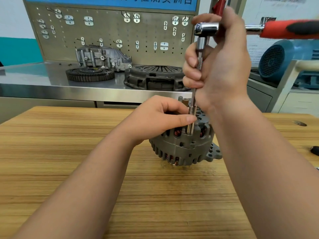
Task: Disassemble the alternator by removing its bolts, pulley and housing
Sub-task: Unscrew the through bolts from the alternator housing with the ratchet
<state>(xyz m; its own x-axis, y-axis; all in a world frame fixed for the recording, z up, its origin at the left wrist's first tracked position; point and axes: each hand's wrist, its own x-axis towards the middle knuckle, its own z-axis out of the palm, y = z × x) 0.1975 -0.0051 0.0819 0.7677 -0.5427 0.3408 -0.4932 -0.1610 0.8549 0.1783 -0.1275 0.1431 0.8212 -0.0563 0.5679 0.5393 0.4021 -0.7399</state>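
The alternator (183, 149) sits near the desk's (69, 152) far edge, right of middle. A socket (191, 121) and extension (201, 46) stand upright on its near rim, presumably over a bolt. The right hand (221, 66) grips the extension above, and the lower left hand (162, 116) pinches the socket, so any turning goes about that vertical axis.

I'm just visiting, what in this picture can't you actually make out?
All in the head view.
The bolt: hidden inside the socket that the left hand pinches.
The alternator's top: covered by the left hand and right forearm.
The pulley: none shows; the underside faces the table.
The wrench handle's end: blurred, cut off by the right edge.
The blue sign: cut off by the top edge.
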